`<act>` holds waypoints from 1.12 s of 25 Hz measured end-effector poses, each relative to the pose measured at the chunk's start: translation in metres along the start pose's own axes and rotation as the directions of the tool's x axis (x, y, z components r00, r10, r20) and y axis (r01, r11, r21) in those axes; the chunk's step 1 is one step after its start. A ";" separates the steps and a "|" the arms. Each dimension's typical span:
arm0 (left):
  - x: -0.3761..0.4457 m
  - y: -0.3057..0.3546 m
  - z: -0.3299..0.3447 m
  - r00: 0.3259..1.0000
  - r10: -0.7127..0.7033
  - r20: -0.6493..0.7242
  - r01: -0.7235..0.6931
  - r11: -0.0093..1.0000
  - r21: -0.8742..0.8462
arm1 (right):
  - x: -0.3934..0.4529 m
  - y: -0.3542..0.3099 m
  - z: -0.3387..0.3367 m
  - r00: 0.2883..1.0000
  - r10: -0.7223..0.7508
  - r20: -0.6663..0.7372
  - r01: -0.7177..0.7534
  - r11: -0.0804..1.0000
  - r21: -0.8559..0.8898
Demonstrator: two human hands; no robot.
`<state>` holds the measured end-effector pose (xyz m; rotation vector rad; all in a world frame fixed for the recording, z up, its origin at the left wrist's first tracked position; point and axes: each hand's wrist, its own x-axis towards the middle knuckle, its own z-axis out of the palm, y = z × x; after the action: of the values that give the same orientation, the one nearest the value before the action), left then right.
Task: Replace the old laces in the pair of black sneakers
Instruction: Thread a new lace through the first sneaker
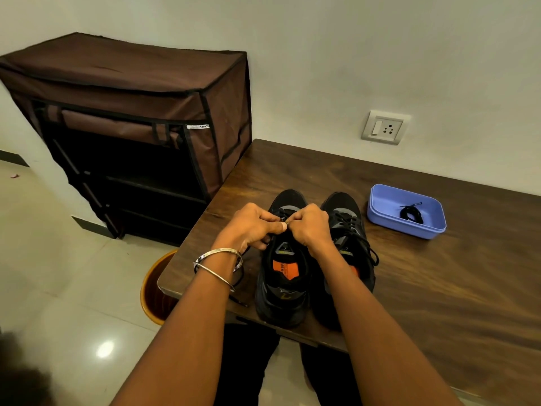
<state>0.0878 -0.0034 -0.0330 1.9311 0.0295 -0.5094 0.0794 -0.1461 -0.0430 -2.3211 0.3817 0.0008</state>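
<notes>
1. A brown rack (128, 118) stands against the wall at far left, its front rolled up, likely where the shoes are kept. An orange bin (152, 291) sits on the floor just beside the table's left corner, handy for scraps by my guess.
2. The table (439, 288) carries the pair near its front edge, heels toward the person, so the eyelets face up within easy reach.
3. The left hand (251, 227), with a bangle on the wrist, has its fingers curled and pinching the lace (281, 213) over the left shoe (282, 271). A loose end trails down past the wrist to the table edge.
4. The right hand (311, 227) meets it thumb to thumb, fingers likewise curled onto the same lace. Which end each hand holds I cannot tell; they look to be working it at the upper eyelets.
5. The left shoe is black with a grey toe panel and an orange insole; its tongue is exposed.
6. The right shoe (349, 230) touches its mate and appears fully laced, untouched.
7. A blue tray (380, 200) lies well to the right, holding a coiled black lace bundle (411, 213), probably kept there so it stays put.
</notes>
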 end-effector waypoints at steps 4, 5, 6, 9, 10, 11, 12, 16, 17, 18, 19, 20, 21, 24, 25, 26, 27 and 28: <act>0.002 -0.001 0.002 0.999 -0.039 -0.001 0.039 0.998 -0.041 | -0.006 0.004 -0.013 0.997 -0.011 0.083 -0.001 0.991 0.135; 0.002 0.000 0.003 0.999 -0.044 -0.015 0.043 0.999 -0.029 | -0.005 0.004 -0.014 0.995 0.009 0.095 -0.024 0.987 0.158; 0.003 0.000 0.003 0.999 -0.046 -0.026 0.046 0.999 -0.013 | -0.002 0.004 -0.014 0.994 0.035 0.106 -0.053 0.984 0.172; 0.005 -0.002 0.003 0.999 -0.033 -0.035 0.034 0.999 0.012 | 0.002 0.000 -0.007 0.992 0.079 0.095 -0.091 0.987 0.129; 0.006 -0.004 0.002 0.999 -0.029 -0.034 0.030 1.000 0.011 | 0.001 -0.002 -0.005 0.996 0.068 0.066 -0.074 0.993 0.092; 0.006 -0.006 0.002 0.999 -0.028 -0.035 0.028 1.000 0.012 | 0.000 -0.003 -0.002 0.998 0.052 0.036 -0.054 0.997 0.062; 0.007 -0.007 0.002 0.999 -0.025 -0.036 0.026 1.000 0.016 | 0.000 -0.002 0.000 0.999 0.033 0.013 -0.034 0.998 0.049; 0.007 -0.004 0.006 0.999 -0.022 -0.047 0.023 0.999 0.040 | -0.005 0.003 -0.004 1.000 0.013 -0.007 -0.012 0.994 0.112; 0.007 -0.003 0.007 0.998 -0.022 -0.057 0.025 0.998 0.053 | -0.005 0.004 -0.004 1.000 0.002 -0.018 0.000 0.993 0.115; 0.007 -0.003 0.008 0.998 -0.023 -0.065 0.027 0.997 0.067 | -0.004 0.005 -0.002 0.999 -0.004 -0.037 0.009 0.993 0.118; 0.007 -0.003 0.008 0.997 -0.025 -0.069 0.030 0.997 0.076 | -0.004 0.005 0.000 0.998 -0.006 -0.057 0.012 0.993 0.119; 0.008 -0.003 0.009 0.997 -0.027 -0.070 0.032 0.996 0.078 | -0.006 0.004 0.003 0.997 -0.001 -0.077 0.010 0.993 0.117; 0.008 -0.004 0.010 0.997 -0.030 -0.070 0.036 0.997 0.075 | -0.006 0.005 0.005 0.996 0.009 -0.092 0.002 0.993 0.117; 0.006 -0.005 0.008 0.996 -0.030 -0.084 0.034 0.998 0.056 | -0.007 0.007 0.003 0.997 0.046 -0.068 -0.032 0.982 0.185; 0.006 -0.005 0.008 0.996 -0.026 -0.091 0.031 0.998 0.055 | -0.007 0.007 0.001 0.997 0.069 -0.030 -0.060 0.971 0.232; 0.006 -0.005 0.007 0.995 -0.022 -0.096 0.027 0.998 0.059 | -0.006 0.007 -0.001 0.995 0.096 0.013 -0.095 0.956 0.278; 0.006 -0.006 0.007 0.995 -0.020 -0.100 0.026 0.998 0.061 | -0.005 0.007 -0.003 0.992 0.119 0.047 -0.128 0.941 0.314; 0.006 -0.006 0.007 0.994 -0.022 -0.103 0.029 0.998 0.061 | -0.003 0.007 -0.003 0.989 0.136 0.065 -0.150 0.933 0.326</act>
<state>0.0894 -0.0083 -0.0422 2.0192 0.1055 -0.4322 0.0738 -0.1517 -0.0456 -1.9550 0.4900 0.0520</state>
